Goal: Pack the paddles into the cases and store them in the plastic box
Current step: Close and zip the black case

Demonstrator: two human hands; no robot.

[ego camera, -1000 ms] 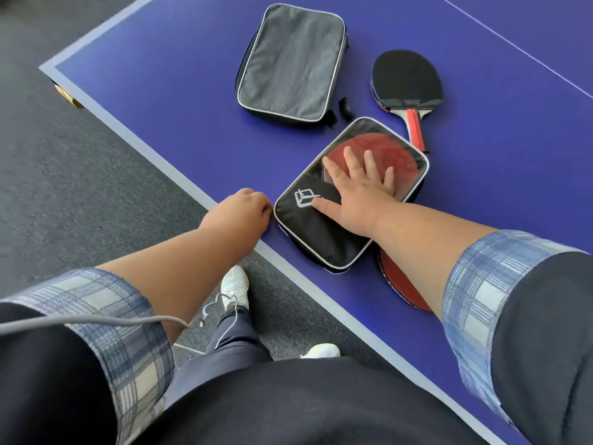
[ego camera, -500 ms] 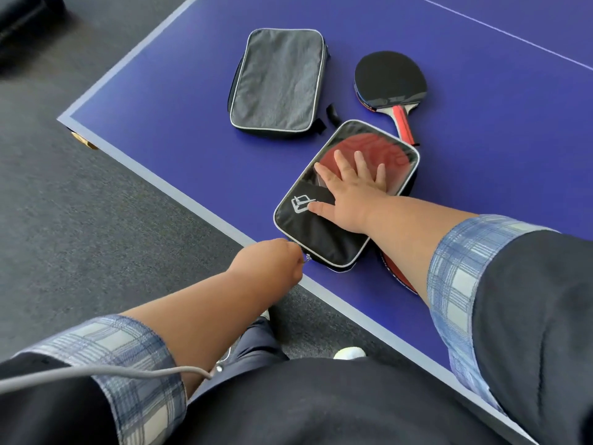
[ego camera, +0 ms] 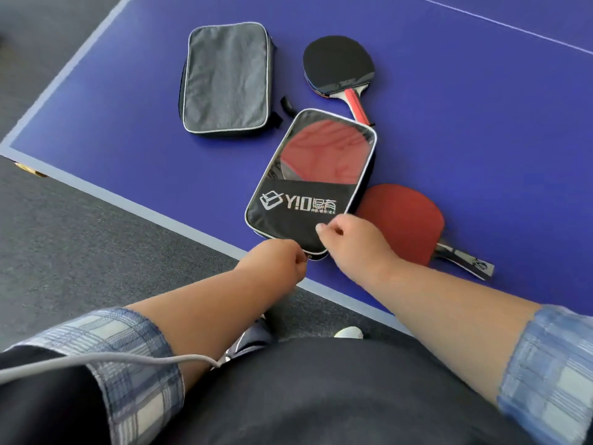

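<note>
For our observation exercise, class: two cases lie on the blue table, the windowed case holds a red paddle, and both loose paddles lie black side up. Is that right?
Not quite. The head view shows only one loose paddle, the black paddle, black side up; the other, the red paddle, lies red side up beside the windowed case. The rest holds: the grey case is the second one on the blue table.

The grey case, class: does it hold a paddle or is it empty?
Cannot tell: the grey case lies flat and opaque, so nothing inside shows.
</note>
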